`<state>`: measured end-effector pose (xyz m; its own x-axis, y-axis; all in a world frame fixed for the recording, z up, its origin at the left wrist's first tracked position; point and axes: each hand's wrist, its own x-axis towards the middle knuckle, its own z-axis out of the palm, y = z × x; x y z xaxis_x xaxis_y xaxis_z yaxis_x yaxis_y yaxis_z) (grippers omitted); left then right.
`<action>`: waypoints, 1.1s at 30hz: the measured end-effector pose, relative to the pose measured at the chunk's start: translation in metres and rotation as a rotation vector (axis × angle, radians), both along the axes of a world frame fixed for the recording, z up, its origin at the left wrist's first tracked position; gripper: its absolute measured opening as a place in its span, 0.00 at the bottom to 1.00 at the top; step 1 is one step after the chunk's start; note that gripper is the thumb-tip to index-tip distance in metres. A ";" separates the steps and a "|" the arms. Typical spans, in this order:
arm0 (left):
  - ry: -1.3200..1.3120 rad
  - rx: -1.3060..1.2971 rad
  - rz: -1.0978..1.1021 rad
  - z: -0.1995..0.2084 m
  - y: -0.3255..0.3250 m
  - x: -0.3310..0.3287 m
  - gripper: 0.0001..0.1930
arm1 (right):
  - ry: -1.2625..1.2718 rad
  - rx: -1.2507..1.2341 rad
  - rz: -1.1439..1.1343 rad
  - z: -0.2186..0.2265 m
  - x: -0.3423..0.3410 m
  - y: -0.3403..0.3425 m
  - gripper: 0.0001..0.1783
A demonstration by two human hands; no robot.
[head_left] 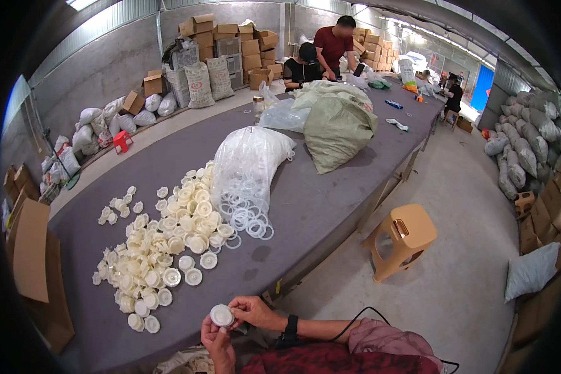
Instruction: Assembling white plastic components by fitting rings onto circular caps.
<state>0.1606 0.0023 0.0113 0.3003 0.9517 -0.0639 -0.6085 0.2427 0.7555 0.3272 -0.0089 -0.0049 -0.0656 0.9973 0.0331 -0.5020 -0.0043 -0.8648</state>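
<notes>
Both your hands clamp the white cap (222,315): left hand (218,346) below, right hand (250,310) beside. Hold it level, press the ring evenly.

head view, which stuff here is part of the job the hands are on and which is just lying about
In the job:
- white cap, held by left hand and right hand
- pile of caps
- clear bag of rings, with loose rings spilling out

Lying about:
- green sack
- tan stool
- cardboard sheet
- red stool
- stacked boxes
</notes>
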 end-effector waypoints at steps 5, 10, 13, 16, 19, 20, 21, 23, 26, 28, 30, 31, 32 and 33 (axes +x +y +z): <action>0.197 0.160 0.082 -0.002 0.000 0.004 0.25 | -0.082 0.006 -0.018 -0.008 -0.001 0.001 0.12; 0.186 0.183 0.086 -0.013 0.003 -0.001 0.26 | 0.015 -0.066 0.008 -0.008 -0.001 -0.001 0.11; 0.178 0.170 0.097 -0.015 0.002 -0.004 0.29 | 0.053 -0.069 0.037 -0.004 -0.002 -0.003 0.11; 0.163 0.176 0.083 -0.010 0.002 -0.007 0.28 | 0.006 -0.027 0.032 -0.007 0.000 -0.003 0.11; 0.160 0.186 0.003 -0.010 0.010 -0.019 0.27 | 0.012 0.066 -0.020 0.004 0.002 -0.004 0.12; 0.157 0.187 -0.064 -0.010 0.011 -0.023 0.26 | 0.013 0.065 -0.015 0.007 0.002 -0.005 0.12; 0.158 0.185 -0.061 -0.010 0.012 -0.024 0.26 | -0.024 0.077 -0.007 0.010 0.003 -0.005 0.12; 0.181 0.195 -0.072 -0.009 0.014 -0.026 0.26 | -0.062 0.088 0.001 0.014 0.006 -0.005 0.13; 0.305 0.211 -0.146 -0.003 0.018 -0.036 0.27 | -0.055 0.090 0.121 0.015 0.012 -0.006 0.12; 0.320 0.233 -0.164 -0.002 0.019 -0.039 0.26 | -0.111 0.056 0.182 0.011 0.015 -0.006 0.12; 0.335 0.255 -0.186 0.002 0.020 -0.040 0.26 | -0.117 0.062 0.171 0.008 0.014 -0.005 0.12; 0.353 0.264 -0.226 0.005 0.020 -0.041 0.25 | -0.124 0.070 0.158 0.006 0.014 -0.005 0.12; 0.371 0.273 -0.268 0.009 0.020 -0.041 0.24 | -0.123 0.069 0.159 0.004 0.013 -0.004 0.12; 0.372 0.272 -0.267 0.013 0.019 -0.041 0.24 | -0.170 0.113 0.126 0.002 0.012 -0.003 0.11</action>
